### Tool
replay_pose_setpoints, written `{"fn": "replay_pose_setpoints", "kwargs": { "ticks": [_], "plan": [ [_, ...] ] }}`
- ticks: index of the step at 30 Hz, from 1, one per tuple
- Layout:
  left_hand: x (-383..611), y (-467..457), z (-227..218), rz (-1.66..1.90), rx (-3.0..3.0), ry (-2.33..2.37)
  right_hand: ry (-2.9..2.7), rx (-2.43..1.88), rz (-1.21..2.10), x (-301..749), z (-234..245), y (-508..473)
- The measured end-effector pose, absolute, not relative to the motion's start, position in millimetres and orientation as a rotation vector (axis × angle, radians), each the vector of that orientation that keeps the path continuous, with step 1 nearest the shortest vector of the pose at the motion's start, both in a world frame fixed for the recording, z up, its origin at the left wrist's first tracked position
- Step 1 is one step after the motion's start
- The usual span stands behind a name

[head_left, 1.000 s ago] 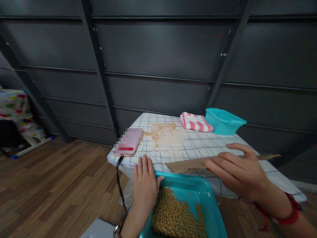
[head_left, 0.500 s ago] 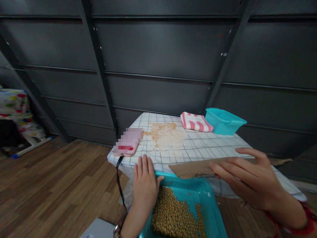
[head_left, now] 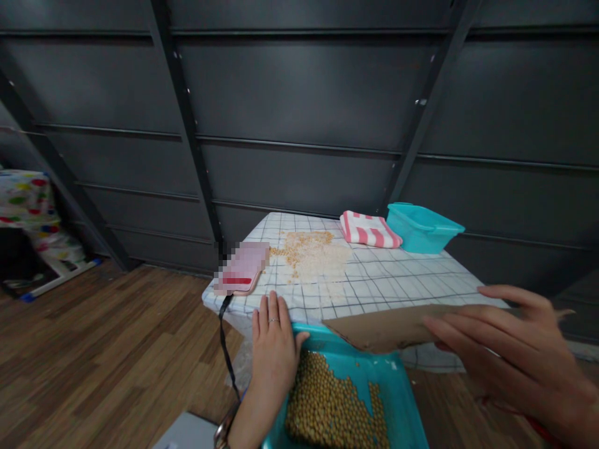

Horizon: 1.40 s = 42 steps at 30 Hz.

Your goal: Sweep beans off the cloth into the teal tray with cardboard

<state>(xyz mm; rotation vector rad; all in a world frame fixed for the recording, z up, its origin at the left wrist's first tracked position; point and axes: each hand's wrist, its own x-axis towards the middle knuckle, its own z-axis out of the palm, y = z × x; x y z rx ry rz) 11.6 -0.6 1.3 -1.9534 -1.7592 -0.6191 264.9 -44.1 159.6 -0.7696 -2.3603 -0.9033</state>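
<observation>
My right hand point(head_left: 519, 349) grips a strip of brown cardboard point(head_left: 388, 327), its fingers along the near face. The strip's left end hangs over the far rim of a teal plastic tray point(head_left: 414, 405). Many small round yellow-brown beans point(head_left: 327, 399) cover much of the tray's bottom. My left hand point(head_left: 274, 340) lies flat at the tray's far left corner, fingers stretched onto the table edge and thumb out by the rim. On the checked cloth point(head_left: 397, 280), farther off, spread pale powder point(head_left: 322, 262) and yellowish grains point(head_left: 292, 252).
A pink phone point(head_left: 243, 268), partly pixelated, lies at the table's left edge with a black strap point(head_left: 222, 343) hanging down. A folded pink-and-white towel point(head_left: 369, 229) and a turquoise basket point(head_left: 423, 231) stand at the back right. Behind rises a dark panelled wall point(head_left: 299, 93).
My right hand has moved right and slightly down, and the cardboard strip has come lower and nearer over the tray's far rim. The left hand has stayed in place.
</observation>
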Motion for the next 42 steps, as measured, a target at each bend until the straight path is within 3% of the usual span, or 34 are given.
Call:
{"fn": "replay_pose_setpoints", "kwargs": {
  "ticks": [6,13,21,33,42],
  "plan": [
    [10,0,2,-0.592,-1.956,-1.721,-2.39,-0.686,-0.875,257,144,-29],
    [14,0,5,-0.556,-1.889,-1.737,-2.271,-0.693,-1.179,252,134,-8],
    [12,1,0,-0.571,-1.891,-1.706,-2.379,-0.624,-0.948,254,135,-27],
    [14,3,-4,-0.642,-1.838,-1.65,-2.203,-0.535,-1.267,239,124,64],
    [14,4,-7,-0.677,-1.818,-1.622,-2.134,-0.548,-1.229,257,168,81]
  ]
}}
